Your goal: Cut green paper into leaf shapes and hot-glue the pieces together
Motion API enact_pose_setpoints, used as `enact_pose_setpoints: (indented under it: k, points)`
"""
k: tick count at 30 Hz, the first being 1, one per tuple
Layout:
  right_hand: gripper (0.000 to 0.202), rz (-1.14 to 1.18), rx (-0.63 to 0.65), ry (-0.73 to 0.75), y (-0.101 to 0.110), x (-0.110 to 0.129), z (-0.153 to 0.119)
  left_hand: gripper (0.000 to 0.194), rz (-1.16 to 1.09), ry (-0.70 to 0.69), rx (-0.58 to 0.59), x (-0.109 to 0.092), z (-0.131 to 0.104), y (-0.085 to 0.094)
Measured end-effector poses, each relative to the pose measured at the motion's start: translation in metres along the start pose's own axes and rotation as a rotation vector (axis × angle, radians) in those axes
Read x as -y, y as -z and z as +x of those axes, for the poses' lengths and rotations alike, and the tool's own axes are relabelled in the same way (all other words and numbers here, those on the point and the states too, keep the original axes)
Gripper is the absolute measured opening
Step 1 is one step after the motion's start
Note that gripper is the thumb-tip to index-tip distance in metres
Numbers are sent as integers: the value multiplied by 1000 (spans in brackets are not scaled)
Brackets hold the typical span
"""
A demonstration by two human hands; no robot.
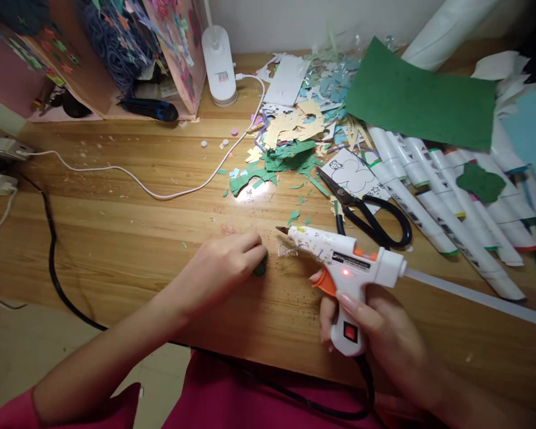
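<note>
My right hand is wrapped round the grip of a white hot glue gun, a finger at its orange trigger. A red light glows on the gun's side, and a clear glue stick sticks out of its back. The brown nozzle points left, toward my other hand, with a gap between. Low over the table, my left hand is closed with its fingers pinched on a small dark green piece. Most of that piece is hidden behind the fingers, so its kind is unclear.
Black-handled scissors lie beyond the gun, beside several white markers. A green sheet rests over the markers' far ends. Paper scraps are heaped at the back. A white cable crosses the wooden table from the lamp base.
</note>
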State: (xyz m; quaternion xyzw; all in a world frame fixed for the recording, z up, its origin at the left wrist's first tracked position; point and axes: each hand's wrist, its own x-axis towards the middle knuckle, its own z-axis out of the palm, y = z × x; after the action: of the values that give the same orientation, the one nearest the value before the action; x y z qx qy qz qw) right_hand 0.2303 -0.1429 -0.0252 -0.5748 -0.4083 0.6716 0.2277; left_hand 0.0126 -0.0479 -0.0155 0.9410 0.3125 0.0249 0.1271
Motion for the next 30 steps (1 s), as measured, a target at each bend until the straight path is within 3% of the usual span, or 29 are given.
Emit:
enact_pose_setpoints:
  k: [12,30]
  points:
    - [58,6,-7,-25,0,2,0,16,-329,24,-15,20,8,-8]
    - [58,24,-30,-13,1,5,-2,20,-350,-80,105,28,16,1]
